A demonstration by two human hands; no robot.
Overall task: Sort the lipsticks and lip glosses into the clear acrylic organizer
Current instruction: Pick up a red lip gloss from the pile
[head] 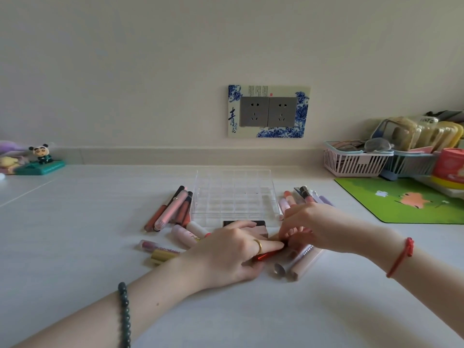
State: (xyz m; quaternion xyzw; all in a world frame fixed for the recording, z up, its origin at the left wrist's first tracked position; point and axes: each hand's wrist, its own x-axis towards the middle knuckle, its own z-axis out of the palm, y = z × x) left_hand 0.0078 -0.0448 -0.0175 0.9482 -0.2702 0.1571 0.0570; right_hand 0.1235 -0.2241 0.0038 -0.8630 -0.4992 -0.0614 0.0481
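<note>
Both forearms reached forward over the white worktop [75, 222] and the hands met just short of the clear acrylic organizer [233, 194]. The left hand [233, 249], with a gold ring [258, 246] on one finger and a dark bead bracelet [124, 315] at the wrist, lay palm down. Its fingers stretched over a red lipstick tube [266, 256] with the thumb tucked beneath, pinching it. The right hand [308, 227], wrist tied with a red string bracelet [401, 257], arched over from the other side. Its fingertips curled down against the left fingertips at the tube's far end; whether they gripped anything could not be told.

The organizer stood just beyond both hands, the worktop showing through its grid of square compartments. A dark lipstick [243, 223] lay along its near wall, just past the left fingers. Lip glosses [173, 209] lay heaped beyond and outside the left hand, more tubes [301, 194] beyond the right hand, and pale tubes [301, 262] under the right palm.

Far beyond the right hand, a pink basket [351, 167] held spectacles and a blue basket [406, 169] held upright packets.
</note>
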